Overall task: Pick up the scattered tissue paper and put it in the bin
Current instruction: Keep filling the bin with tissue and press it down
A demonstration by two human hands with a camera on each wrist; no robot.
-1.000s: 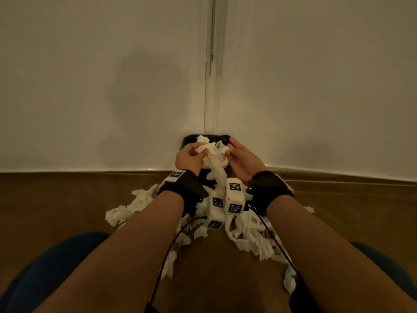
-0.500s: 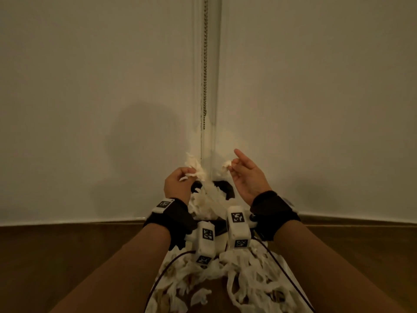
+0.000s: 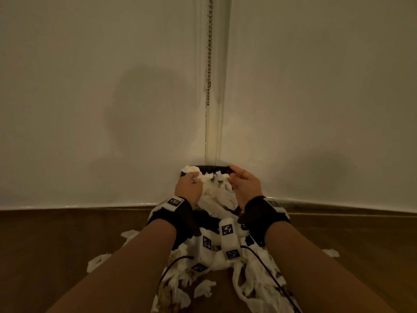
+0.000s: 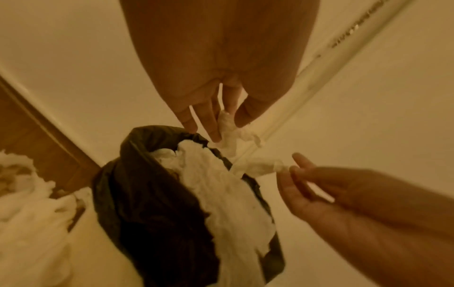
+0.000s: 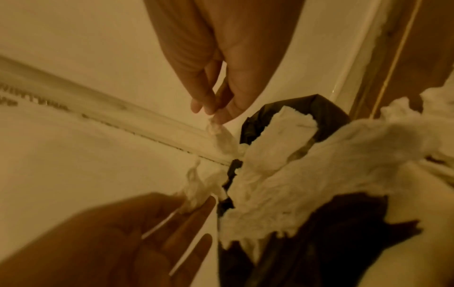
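A small bin with a black liner (image 3: pixel 209 168) stands in the wall corner, and white tissue paper (image 3: pixel 216 195) spills over its near side. My left hand (image 3: pixel 194 177) grips a wad of that tissue at the bin's left rim. My right hand (image 3: pixel 232 176) pinches another end at the right rim. In the left wrist view my left hand (image 4: pixel 228 126) pinches a twisted tissue end above the liner (image 4: pixel 147 203). In the right wrist view my right hand (image 5: pixel 216 114) pinches a tissue end beside the bin (image 5: pixel 329 110). More shredded tissue (image 3: pixel 255 279) lies on the floor under my forearms.
White walls meet in a corner right behind the bin, where a bead chain (image 3: pixel 209 53) hangs down. The floor (image 3: pixel 67 245) is dark wood. Small tissue scraps (image 3: pixel 97 263) lie to the left and one scrap (image 3: pixel 331 253) to the right.
Half a second ago both hands were raised and spread above the bin with tissue ends. They have come down and closer together onto the bin's mouth, still holding the tissue.
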